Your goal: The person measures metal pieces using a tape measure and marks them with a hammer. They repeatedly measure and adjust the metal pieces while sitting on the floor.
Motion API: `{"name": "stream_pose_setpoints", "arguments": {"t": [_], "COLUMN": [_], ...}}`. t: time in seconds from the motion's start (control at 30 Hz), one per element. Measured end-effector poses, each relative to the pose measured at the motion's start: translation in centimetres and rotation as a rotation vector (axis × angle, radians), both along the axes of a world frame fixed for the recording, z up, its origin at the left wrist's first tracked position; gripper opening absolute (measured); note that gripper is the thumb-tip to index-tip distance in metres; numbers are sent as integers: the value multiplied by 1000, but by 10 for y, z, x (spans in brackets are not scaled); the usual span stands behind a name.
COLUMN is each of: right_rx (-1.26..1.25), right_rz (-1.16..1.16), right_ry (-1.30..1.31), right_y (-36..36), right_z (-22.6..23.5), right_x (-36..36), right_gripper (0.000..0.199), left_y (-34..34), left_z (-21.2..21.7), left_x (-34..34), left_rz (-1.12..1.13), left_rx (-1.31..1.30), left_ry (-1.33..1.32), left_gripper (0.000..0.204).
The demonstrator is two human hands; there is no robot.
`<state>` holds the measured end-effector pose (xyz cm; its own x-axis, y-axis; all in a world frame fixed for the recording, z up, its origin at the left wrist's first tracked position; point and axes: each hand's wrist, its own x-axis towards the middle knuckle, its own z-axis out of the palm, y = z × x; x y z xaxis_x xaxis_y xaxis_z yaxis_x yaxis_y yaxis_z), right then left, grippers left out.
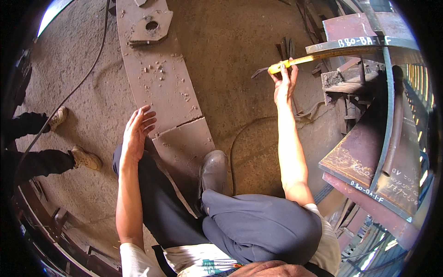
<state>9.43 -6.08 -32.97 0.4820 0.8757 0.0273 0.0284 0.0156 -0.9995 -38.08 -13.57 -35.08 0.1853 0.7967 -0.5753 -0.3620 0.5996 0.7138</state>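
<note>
Reaching out and up from the shoulder, the right hand (pixel 284 85) has its arm almost straight, wrist slightly bent back, and its fingers (pixel 290 74) pinch the end of a yellow tape measure blade (pixel 302 60). The blade runs from that pinch off to the right, along the underside of a curved steel flange (pixel 350 45) on the rusty fabricated piece standing at the person's right. The hold is a light one: fingertips closed on the strip, the rest of the hand loose and half spread.

Judging by its look, the blade is thin, light and springy. It should stay stiff over a short run but will kink or twist if bent sideways, and its edges can be sharp, so the flat faces near the tip look like the sensible place to hold it, as the fingers do now. The steel around it looks heavy, rigid and rough with rust and scale.

The left hand (pixel 137 131) holds nothing. It hangs open, fingers spread and relaxed, just above the left thigh and beside the long curved steel plate (pixel 161 78) lying on the concrete floor (pixel 240 41). A worn shoe (pixel 213 171) of the person rests on the near end of that plate, knee raised. At the far left, another person's two boots (pixel 85 158) stand on the floor near a black cable (pixel 74 90), well apart from both hands.
</note>
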Motion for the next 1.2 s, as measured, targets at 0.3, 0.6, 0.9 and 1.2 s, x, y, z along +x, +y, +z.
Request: {"name": "stream_pose_setpoints", "arguments": {"t": [0.3,0.6,0.9,1.2], "right_rx": [54,56,51,61], "right_rz": [-1,48,46,40], "right_ry": [41,10,-7,0], "right_y": [11,2,8,7], "right_z": [-9,-1,-6,-8], "right_x": [-2,-21,-17,-17], "right_gripper": [48,50,59,55], "left_y": [-1,0,0,-3], "left_z": [-5,-4,-4,-5], "left_x": [-2,-6,-8,-7], "left_rz": [-12,8,29,48], "left_rx": [12,12,22,43], "left_ry": [-22,-23,-39,-46], "left_gripper": [49,47,45,45]}}
